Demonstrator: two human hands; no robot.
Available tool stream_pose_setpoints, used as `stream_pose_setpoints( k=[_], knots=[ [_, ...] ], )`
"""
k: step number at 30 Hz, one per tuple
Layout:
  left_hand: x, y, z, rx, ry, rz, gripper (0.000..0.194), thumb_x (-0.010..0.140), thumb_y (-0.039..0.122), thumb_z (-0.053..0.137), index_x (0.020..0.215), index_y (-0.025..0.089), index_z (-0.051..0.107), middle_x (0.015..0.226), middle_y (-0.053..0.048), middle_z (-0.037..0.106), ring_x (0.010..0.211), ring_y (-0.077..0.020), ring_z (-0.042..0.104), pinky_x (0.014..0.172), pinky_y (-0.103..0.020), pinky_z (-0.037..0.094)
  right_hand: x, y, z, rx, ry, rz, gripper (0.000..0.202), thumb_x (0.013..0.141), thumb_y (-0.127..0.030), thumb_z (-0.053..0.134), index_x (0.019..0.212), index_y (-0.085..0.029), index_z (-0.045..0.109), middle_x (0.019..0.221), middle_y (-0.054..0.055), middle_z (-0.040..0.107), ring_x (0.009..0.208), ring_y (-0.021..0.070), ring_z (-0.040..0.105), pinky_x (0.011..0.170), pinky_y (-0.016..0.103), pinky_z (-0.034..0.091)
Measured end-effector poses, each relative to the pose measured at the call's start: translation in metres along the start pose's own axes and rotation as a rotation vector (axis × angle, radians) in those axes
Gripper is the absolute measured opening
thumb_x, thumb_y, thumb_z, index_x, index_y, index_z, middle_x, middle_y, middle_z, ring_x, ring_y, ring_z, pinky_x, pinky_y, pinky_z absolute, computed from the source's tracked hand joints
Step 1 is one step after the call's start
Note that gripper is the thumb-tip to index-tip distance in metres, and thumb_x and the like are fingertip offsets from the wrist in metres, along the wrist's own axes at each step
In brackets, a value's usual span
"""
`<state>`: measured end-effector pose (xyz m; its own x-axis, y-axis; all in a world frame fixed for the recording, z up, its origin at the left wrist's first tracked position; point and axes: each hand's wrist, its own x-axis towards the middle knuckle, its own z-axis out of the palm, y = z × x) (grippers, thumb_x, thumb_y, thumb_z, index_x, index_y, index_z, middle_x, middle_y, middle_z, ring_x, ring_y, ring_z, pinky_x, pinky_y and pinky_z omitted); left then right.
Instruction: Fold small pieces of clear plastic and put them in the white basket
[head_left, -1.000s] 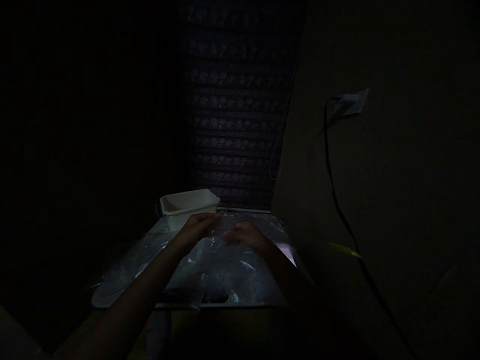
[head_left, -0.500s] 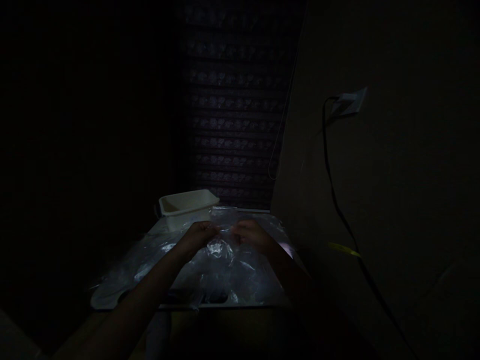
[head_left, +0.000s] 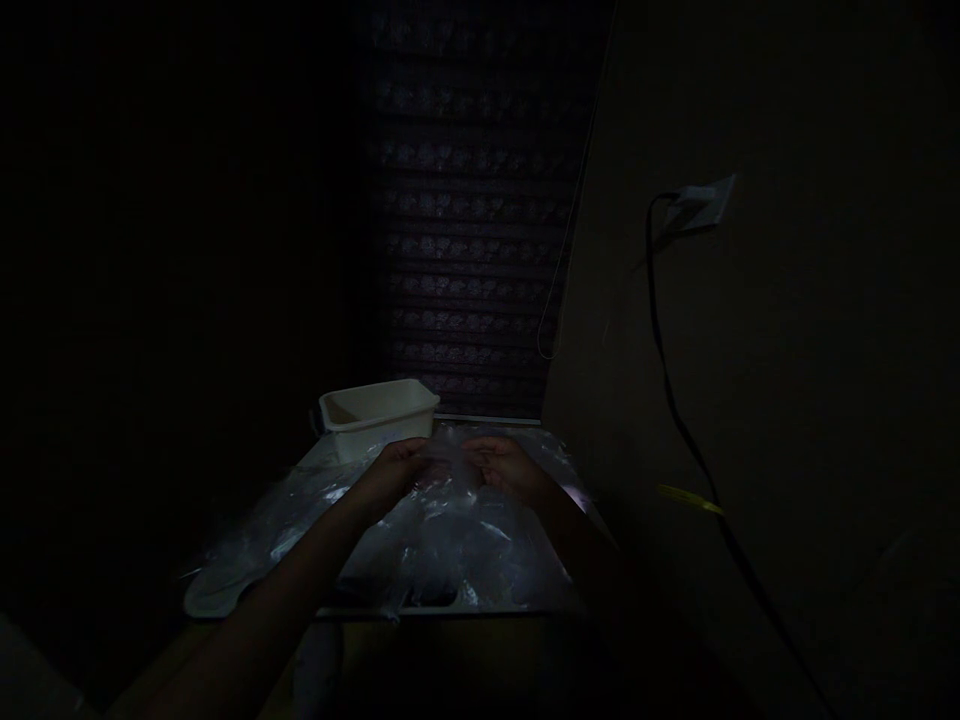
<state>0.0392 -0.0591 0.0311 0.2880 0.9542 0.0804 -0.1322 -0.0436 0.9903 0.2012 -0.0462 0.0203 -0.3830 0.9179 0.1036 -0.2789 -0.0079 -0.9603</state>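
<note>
Clear crinkled plastic film (head_left: pixel 450 540), perhaps bags, is spread over a small pale table (head_left: pixel 206 598). My left hand (head_left: pixel 397 472) is closed on a piece of it near the table's middle, thumb toward the film. Facing it a short way to the right, my right hand (head_left: pixel 510 470) grips the same stretch of plastic with bent fingers. Part of the film rises between the two hands. In the dim light the fingertips are partly hidden behind the plastic, and the film's edges cannot be made out.
Behind my left hand a white rectangular tub (head_left: pixel 382 430) stands on the table's far left. A patterned blind (head_left: pixel 465 250) hangs beyond. On the right wall a black cord (head_left: pixel 675 410) with a yellow tie (head_left: pixel 686 497) runs down from an outlet (head_left: pixel 705 205).
The plastic between my hands has shifted and now bulges up between them. My fingers have straightened a little, while both hands stay almost in place.
</note>
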Motion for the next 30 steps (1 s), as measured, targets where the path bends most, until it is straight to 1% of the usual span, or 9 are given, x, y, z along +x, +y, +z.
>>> stream_pose_setpoints(
  k=[6, 9, 12, 14, 17, 20, 24, 26, 30],
  knots=[
    [0.001, -0.002, -0.005, 0.118, 0.031, 0.017, 0.019, 0.054, 0.012, 0.044, 0.066, 0.015, 0.058, 0.049, 0.002, 0.054, 0.039, -0.0056, 0.041, 0.041, -0.018, 0.028, -0.001, -0.006, 0.001, 0.035, 0.052, -0.029, 0.013, 0.05, -0.012, 0.055, 0.063, -0.013, 0.056, 0.051, -0.002, 0.054, 0.045, 0.0072, 0.048, 0.048, 0.022, 0.035],
    [0.0, 0.001, -0.004, 0.241, 0.079, 0.116, 0.022, 0.051, 0.009, 0.04, 0.059, 0.016, 0.059, 0.049, 0.002, 0.054, 0.04, -0.0051, 0.039, 0.042, -0.017, 0.028, 0.0, -0.005, 0.002, 0.151, 0.063, -0.001, 0.019, 0.054, -0.015, 0.052, 0.072, -0.017, 0.054, 0.053, -0.002, 0.054, 0.047, 0.0082, 0.049, 0.05, 0.024, 0.037],
    [0.0, 0.004, -0.001, 0.3, 0.085, 0.229, 0.022, 0.048, 0.006, 0.04, 0.054, 0.014, 0.06, 0.061, -0.001, 0.057, 0.055, -0.0086, 0.047, 0.051, -0.018, 0.032, 0.001, -0.001, 0.005, 0.164, 0.048, 0.031, 0.014, 0.057, -0.022, 0.052, 0.068, -0.015, 0.054, 0.052, -0.001, 0.054, 0.048, 0.0094, 0.05, 0.051, 0.025, 0.037],
    [0.0, 0.005, 0.001, 0.239, 0.112, 0.229, 0.024, 0.048, 0.007, 0.042, 0.062, 0.015, 0.06, 0.066, -0.001, 0.058, 0.059, -0.0101, 0.048, 0.054, -0.02, 0.033, 0.002, 0.002, 0.008, 0.125, 0.069, 0.0, 0.012, 0.053, -0.021, 0.056, 0.062, -0.013, 0.054, 0.051, -0.001, 0.054, 0.048, 0.0092, 0.05, 0.052, 0.025, 0.037],
    [0.001, 0.004, 0.003, -0.011, 0.151, 0.134, 0.031, 0.051, 0.013, 0.044, 0.079, 0.017, 0.056, 0.067, -0.001, 0.057, 0.055, -0.0101, 0.049, 0.05, -0.021, 0.034, 0.002, 0.002, 0.01, 0.115, 0.143, -0.076, 0.011, 0.049, -0.018, 0.058, 0.057, -0.013, 0.054, 0.052, -0.002, 0.053, 0.049, 0.0087, 0.049, 0.052, 0.024, 0.037],
    [0.004, 0.0, 0.005, -0.153, 0.168, 0.037, 0.028, 0.053, 0.023, 0.049, 0.078, 0.015, 0.055, 0.064, -0.001, 0.055, 0.053, -0.0101, 0.049, 0.049, -0.023, 0.036, 0.004, 0.0, 0.011, 0.103, 0.225, -0.149, 0.01, 0.05, -0.019, 0.056, 0.057, -0.013, 0.053, 0.051, -0.002, 0.052, 0.048, 0.0077, 0.047, 0.05, 0.022, 0.035],
    [0.007, -0.007, 0.01, -0.027, 0.292, -0.014, 0.027, 0.05, 0.033, 0.054, 0.066, 0.011, 0.055, 0.053, 0.0, 0.051, 0.046, -0.008, 0.045, 0.045, -0.022, 0.035, 0.011, 0.002, 0.011, -0.054, 0.372, -0.259, 0.011, 0.052, -0.02, 0.053, 0.061, -0.014, 0.054, 0.051, -0.004, 0.05, 0.046, 0.0065, 0.043, 0.046, 0.02, 0.031],
    [0.007, -0.009, 0.011, 0.03, 0.324, 0.027, 0.024, 0.05, 0.032, 0.055, 0.061, 0.01, 0.054, 0.045, 0.003, 0.046, 0.04, -0.0053, 0.039, 0.041, -0.019, 0.031, 0.016, 0.006, 0.01, -0.182, 0.436, -0.306, 0.01, 0.054, -0.023, 0.051, 0.056, -0.014, 0.052, 0.047, -0.005, 0.046, 0.043, 0.0058, 0.038, 0.044, 0.019, 0.028],
    [0.007, -0.012, 0.016, 0.033, 0.379, 0.117, 0.019, 0.051, 0.029, 0.055, 0.059, 0.011, 0.051, 0.041, 0.006, 0.04, 0.037, -0.0027, 0.032, 0.037, -0.016, 0.026, 0.021, 0.016, 0.01, -0.461, 0.549, -0.406, 0.028, 0.061, -0.033, 0.043, 0.041, -0.015, 0.038, 0.038, -0.006, 0.03, 0.039, 0.005, 0.028, 0.04, 0.02, 0.021]
  ],
)
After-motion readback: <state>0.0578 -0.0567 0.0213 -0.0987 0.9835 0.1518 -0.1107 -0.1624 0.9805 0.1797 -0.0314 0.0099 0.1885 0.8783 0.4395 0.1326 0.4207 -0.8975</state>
